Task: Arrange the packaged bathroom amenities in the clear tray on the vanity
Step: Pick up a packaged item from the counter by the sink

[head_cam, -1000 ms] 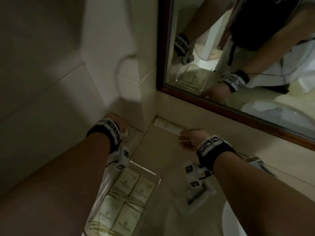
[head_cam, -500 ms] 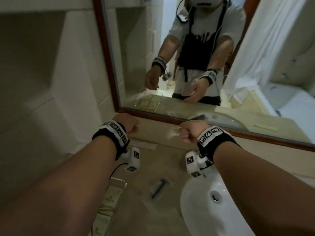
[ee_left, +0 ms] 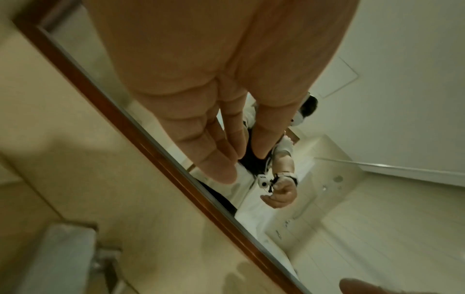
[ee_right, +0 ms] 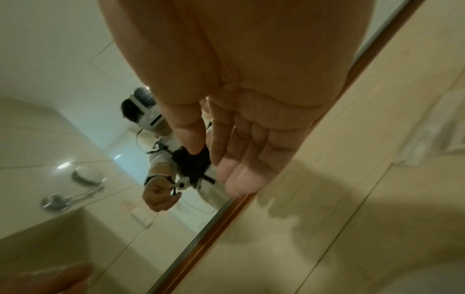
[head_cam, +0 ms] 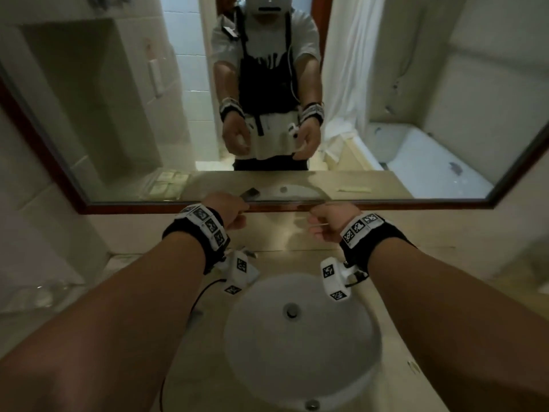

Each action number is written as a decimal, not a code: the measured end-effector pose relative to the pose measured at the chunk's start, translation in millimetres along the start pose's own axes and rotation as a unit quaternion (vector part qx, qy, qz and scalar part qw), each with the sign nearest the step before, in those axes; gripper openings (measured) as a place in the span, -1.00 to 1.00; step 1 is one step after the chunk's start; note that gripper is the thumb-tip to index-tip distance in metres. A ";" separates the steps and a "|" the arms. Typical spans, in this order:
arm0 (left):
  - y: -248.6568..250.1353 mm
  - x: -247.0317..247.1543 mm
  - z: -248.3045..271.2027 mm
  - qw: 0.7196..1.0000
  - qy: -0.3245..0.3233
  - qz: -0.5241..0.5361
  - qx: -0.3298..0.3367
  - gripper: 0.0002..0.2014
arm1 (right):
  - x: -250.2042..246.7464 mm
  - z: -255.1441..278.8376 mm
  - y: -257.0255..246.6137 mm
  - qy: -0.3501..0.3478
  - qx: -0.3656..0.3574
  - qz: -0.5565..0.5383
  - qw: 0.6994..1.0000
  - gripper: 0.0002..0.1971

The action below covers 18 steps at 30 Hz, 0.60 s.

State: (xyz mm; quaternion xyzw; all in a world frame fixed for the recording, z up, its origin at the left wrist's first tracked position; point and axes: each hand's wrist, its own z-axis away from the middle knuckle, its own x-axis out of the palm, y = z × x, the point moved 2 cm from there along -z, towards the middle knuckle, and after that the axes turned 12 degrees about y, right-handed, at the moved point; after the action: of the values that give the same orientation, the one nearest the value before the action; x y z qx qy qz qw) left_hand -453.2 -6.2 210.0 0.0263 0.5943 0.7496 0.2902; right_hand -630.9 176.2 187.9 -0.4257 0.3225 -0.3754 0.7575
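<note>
Over the round white sink (head_cam: pixel 303 337), the head view shows both arms held out toward the mirror (head_cam: pixel 118 114). The left hand (head_cam: pixel 228 212) and the right hand (head_cam: pixel 329 223) float above the vanity (head_cam: pixel 386 307), side by side but apart. Both look loosely curled, with nothing in them. The clear tray (head_cam: pixel 167 185) with its pale packets shows only as a picture in the mirror, at the left end of the counter. A thin pale packet (head_cam: pixel 353 190) shows in the mirror too, over on the right.

Next, the left wrist view shows the left hand (ee_left: pixel 214 123) with straight, loose fingers (ee_left: pixel 221 169), holding nothing, close to the mirror's brown frame (ee_left: pixel 156 151).

Last, the right wrist view shows the right hand (ee_right: pixel 239 129) the same way: fingers (ee_right: pixel 241 179) straight and loose, nothing held, beside the frame (ee_right: pixel 214 228).
</note>
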 end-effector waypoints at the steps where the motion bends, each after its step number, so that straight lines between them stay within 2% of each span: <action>1: 4.1 25.7 7.0 1.000 -0.014 -0.011 0.002 -0.64 | -28.2 -4.4 4.0 0.021 0.001 -0.002 1.000 -0.95; 6: 14.7 147.9 38.7 0.995 -0.091 -0.038 0.004 -0.65 | -153.1 -20.6 32.9 0.114 0.012 -0.010 0.993 -0.89; 12: 6.6 281.9 88.4 0.983 -0.161 -0.051 -0.065 -0.88 | -283.9 -25.4 90.0 0.204 0.055 -0.031 0.977 -0.87; 15: -6.5 329.4 107.7 0.967 -0.231 -0.072 -0.085 -0.84 | -326.3 -26.3 119.5 0.232 0.079 -0.036 0.969 -0.83; 18: -23.9 363.5 114.6 0.968 -0.221 -0.071 -0.097 -0.68 | -355.6 -29.2 146.4 0.244 0.103 -0.040 0.963 -0.81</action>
State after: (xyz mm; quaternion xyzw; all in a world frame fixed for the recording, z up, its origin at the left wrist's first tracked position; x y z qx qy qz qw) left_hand -701.3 266.7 110.7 0.1204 0.4403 0.7566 0.4682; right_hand -792.8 516.4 105.6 -0.2531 0.4397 -0.5297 0.6797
